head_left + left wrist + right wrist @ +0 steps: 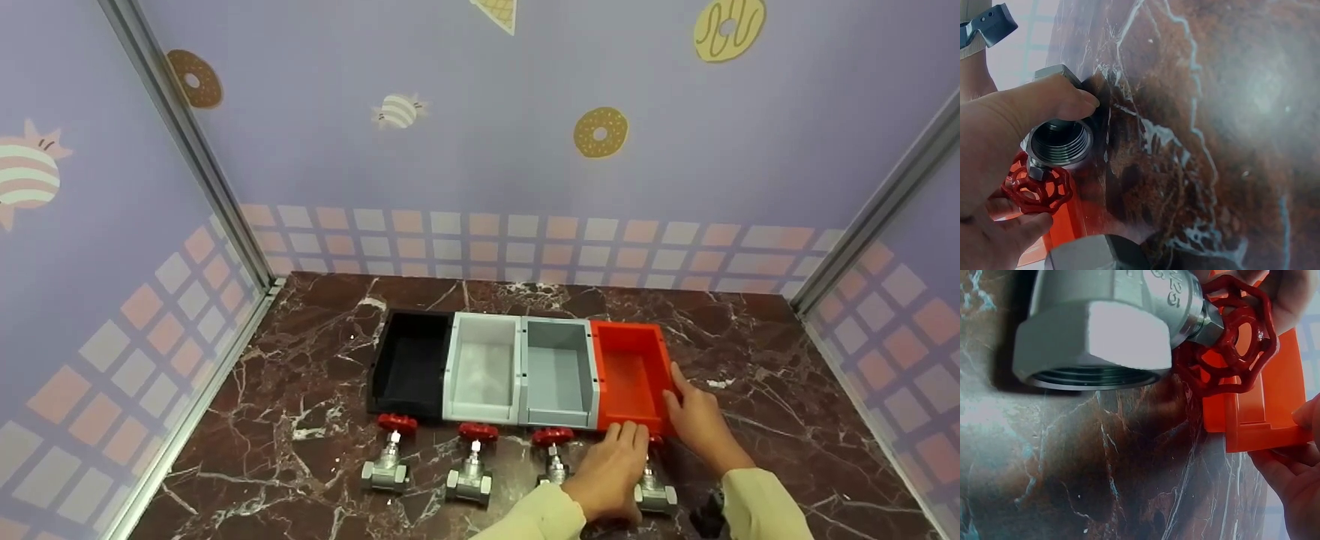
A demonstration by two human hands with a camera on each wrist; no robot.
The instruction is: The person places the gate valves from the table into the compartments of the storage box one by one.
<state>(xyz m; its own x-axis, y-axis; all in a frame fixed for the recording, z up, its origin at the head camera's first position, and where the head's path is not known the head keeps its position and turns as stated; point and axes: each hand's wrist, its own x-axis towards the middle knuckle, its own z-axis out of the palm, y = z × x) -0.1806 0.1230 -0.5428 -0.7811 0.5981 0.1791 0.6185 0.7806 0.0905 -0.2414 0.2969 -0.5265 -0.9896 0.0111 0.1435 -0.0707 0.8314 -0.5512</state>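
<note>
Presently, right hand [709, 427] pinches the red bin [628, 375] by its right wall, thumb inside. Left hand [611, 466] at bin's front edge, near a valve [657, 497]; whether its grip closes, cannot tell. Red bin on table [750, 337], right of gray bin [559, 371].

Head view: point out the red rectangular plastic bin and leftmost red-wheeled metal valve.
Red rectangular plastic bin [628, 373]: head view, inner floor.
Leftmost red-wheeled metal valve [390, 455]: head view, neck below wheel.
</note>
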